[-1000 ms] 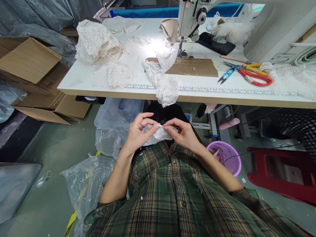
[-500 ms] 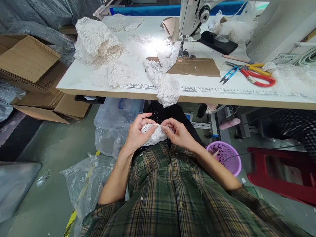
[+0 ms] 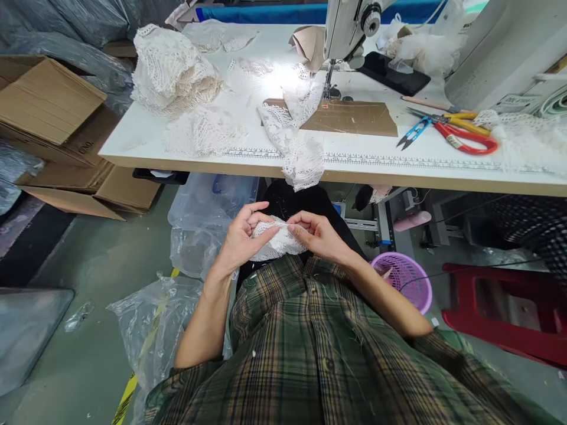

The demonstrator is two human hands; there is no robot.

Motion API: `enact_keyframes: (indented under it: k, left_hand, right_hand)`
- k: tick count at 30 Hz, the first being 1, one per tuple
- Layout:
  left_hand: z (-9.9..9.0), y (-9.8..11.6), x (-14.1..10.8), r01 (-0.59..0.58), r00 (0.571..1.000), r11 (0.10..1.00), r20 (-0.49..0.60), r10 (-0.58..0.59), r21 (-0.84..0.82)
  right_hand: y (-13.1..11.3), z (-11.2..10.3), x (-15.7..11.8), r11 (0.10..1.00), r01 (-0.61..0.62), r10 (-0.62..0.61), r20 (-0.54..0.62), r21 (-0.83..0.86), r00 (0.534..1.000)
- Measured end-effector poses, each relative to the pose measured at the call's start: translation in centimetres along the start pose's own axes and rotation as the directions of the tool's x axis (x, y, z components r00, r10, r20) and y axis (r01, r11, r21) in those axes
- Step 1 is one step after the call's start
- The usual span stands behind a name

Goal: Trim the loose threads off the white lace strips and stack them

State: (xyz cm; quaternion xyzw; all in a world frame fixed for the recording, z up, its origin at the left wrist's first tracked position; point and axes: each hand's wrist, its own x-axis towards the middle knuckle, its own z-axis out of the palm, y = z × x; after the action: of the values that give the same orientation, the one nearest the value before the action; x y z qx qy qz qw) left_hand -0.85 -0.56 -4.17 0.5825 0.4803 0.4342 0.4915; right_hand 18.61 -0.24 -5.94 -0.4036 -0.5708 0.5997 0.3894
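A small piece of white lace (image 3: 277,241) is held above the lap, in front of the table's edge. My left hand (image 3: 243,236) pinches its left part between thumb and fingers. On the other side, my right hand (image 3: 316,236) grips the lace's upper edge with thumb and index finger. The fingertips of both hands are close together. Another lace strip (image 3: 303,159) hangs over the front edge of the table and runs back toward the sewing machine's needle (image 3: 328,79).
On the white table (image 3: 146,139) are a lace pile (image 3: 172,71), brown cardboard (image 3: 354,118), blue snips (image 3: 414,133), red-handled scissors (image 3: 469,139) and a black phone-like object (image 3: 392,74). Below stand a purple basket (image 3: 405,280), a red stool (image 3: 509,336) and cardboard boxes (image 3: 48,106).
My left hand has shifted slightly left, its fingertips now farther from the right hand's. More of the lace shows between the hands. The view has moved slightly.
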Motion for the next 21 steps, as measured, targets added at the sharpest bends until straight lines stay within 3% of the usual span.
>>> enact_keyframes:
  k: [5,11,14,17,21]
  left_hand:
    - [-0.8,-0.5,-0.4,-0.053,0.998,0.998,0.041,0.052,0.027]
    - [-1.1,-0.6,-0.6,-0.141,0.99,0.973,0.048,0.134,0.183]
    - [-0.6,-0.5,-1.8,-0.206,0.972,0.952,0.155,0.174,0.227]
    - [0.4,-0.8,-3.9,-0.222,0.957,0.951,0.234,0.171,0.214]
    - [1.9,-1.8,-6.1,-0.198,0.98,0.901,0.081,0.18,0.386]
  right_hand:
    - [0.6,0.2,0.3,1.0,-0.006,0.006,0.004,0.0,1.0]
    - [0.7,0.5,0.1,0.999,-0.038,0.037,0.021,0.026,0.999]
    - [0.7,0.3,-1.7,0.982,-0.161,0.147,0.138,0.098,0.98]
    - [1.1,-0.2,-3.6,0.915,-0.359,0.306,0.267,0.181,0.914]
    - [2.4,-0.8,-4.2,0.808,-0.517,0.442,0.288,0.283,0.849]
